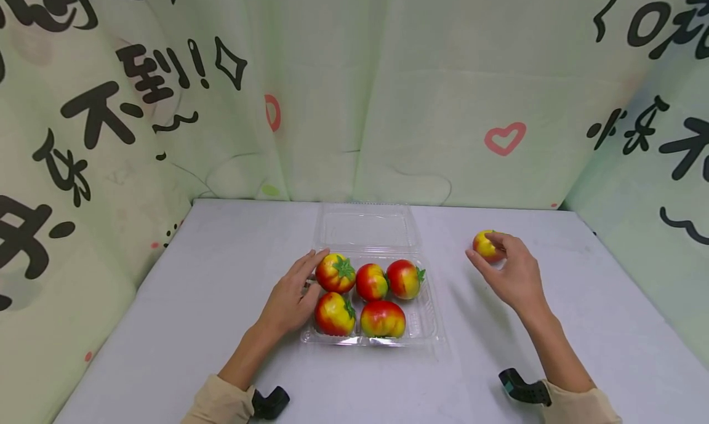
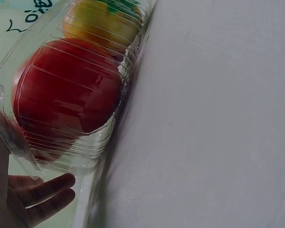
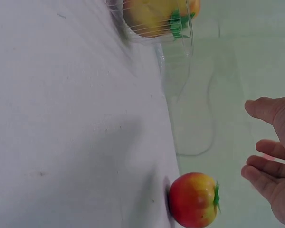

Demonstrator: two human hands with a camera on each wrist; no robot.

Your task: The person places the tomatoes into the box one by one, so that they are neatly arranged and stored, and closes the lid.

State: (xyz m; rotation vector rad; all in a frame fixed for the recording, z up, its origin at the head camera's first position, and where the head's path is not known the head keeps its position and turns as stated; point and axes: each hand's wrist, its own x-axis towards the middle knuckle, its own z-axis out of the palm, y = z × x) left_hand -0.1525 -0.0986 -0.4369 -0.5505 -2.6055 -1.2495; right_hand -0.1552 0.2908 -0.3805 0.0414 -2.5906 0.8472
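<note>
A clear plastic clamshell box [image 1: 431, 325] stands on the table, holding several red-and-yellow tomatoes [image 1: 383, 319] with green leafy tops. My left hand [image 1: 290, 298] rests at the box's left side, its fingers loosely extended along the rim beside the back left tomato [image 1: 335, 272]. In the left wrist view, some fingers [image 2: 47, 192] stretch out past the box's end. Off to the right, a single tomato [image 3: 194, 199] sits on the table. My right hand [image 1: 512, 273] is near it with thumb and fingers spread; the right wrist view shows a gap between the hand and this tomato.
The box's transparent lid [image 1: 365, 228] lies folded back behind it. A white-covered table [image 1: 221, 276] extends to a pale green printed curtain [image 1: 432, 104] at the back and sides. Dark straps [image 1: 525, 388] are on both wrists.
</note>
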